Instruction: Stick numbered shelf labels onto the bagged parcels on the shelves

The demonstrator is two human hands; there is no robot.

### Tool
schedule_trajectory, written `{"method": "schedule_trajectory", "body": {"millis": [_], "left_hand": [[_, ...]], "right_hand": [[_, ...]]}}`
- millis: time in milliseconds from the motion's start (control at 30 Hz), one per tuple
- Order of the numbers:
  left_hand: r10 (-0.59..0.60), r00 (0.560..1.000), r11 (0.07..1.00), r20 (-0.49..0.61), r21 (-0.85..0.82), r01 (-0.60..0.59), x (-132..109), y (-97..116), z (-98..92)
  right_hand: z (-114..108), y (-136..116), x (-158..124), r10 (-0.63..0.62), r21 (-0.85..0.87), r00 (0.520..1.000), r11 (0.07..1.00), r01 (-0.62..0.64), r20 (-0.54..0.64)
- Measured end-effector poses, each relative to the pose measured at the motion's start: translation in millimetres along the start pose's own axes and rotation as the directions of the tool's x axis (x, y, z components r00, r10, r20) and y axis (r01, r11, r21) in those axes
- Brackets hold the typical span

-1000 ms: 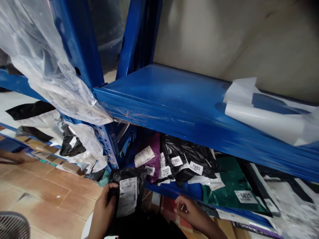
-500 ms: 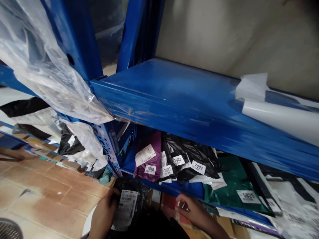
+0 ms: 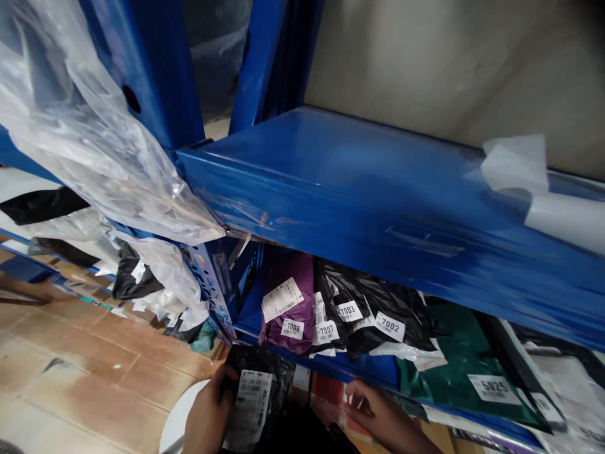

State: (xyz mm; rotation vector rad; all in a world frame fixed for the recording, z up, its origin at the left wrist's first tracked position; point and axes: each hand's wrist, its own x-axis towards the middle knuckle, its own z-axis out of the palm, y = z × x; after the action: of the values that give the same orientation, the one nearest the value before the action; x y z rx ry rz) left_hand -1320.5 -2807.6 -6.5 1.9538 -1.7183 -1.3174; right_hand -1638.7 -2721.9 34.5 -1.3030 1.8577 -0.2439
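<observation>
My left hand (image 3: 209,410) grips the left edge of a black plastic parcel (image 3: 278,372), thumb on top. A white printed shipping label (image 3: 253,400) lies on the parcel's upper face. To its right, my right hand (image 3: 378,413) is apart from the parcel, with fingers curled in and thumb close to them. A small white bit shows at those fingertips, too small to name. Just beyond the hands, on the blue shelf, lie a purple parcel (image 3: 305,302) tagged 7008, black parcels (image 3: 401,306) tagged 7007, 7003 and 7002, and a green parcel (image 3: 447,353) tagged 6025.
A blue upper shelf beam (image 3: 331,214) crosses above the parcels, with a white sheet (image 3: 517,161) on that shelf. Clear plastic wrap (image 3: 118,164) hangs over the left upright. Further left, more bagged parcels (image 3: 135,274) rest on shelving above the tiled floor (image 3: 94,391).
The view has shifted slightly, so the shelf and parcels appear further right. Both hands keep nearly the same pose; the left still holds the black parcel.
</observation>
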Motion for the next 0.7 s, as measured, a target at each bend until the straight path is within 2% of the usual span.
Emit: {"method": "schedule_trajectory", "body": {"millis": [133, 300, 567, 700], "left_hand": [[0.004, 1.0, 1.0, 0.01, 0.011, -0.005, 0.2, 0.0, 1.1], [0.021, 1.0, 1.0, 0.021, 0.019, -0.022, 1.1, 2.4, 1.9], [0.026, 0.998, 0.999, 0.052, 0.019, -0.027, 0.5, 8.3, 0.5], [0.045, 0.998, 0.999, 0.033, 0.017, -0.046, 2.5, 7.4, 2.2]], "right_hand": [[-2.2, -4.9, -2.2, -0.018, -0.021, 1.0, 1.0, 0.018, 0.015], [-5.2, -15.3, -4.8, 0.023, -0.042, 1.0, 0.999, -0.022, 0.018], [-2.4, -13.9, -6.2, 0.032, 0.01, 0.999, 0.999, -0.032, -0.01], [-5.1, -19.8, -8.3, 0.044, 0.001, 0.999, 0.999, -0.044, -0.003]]}}
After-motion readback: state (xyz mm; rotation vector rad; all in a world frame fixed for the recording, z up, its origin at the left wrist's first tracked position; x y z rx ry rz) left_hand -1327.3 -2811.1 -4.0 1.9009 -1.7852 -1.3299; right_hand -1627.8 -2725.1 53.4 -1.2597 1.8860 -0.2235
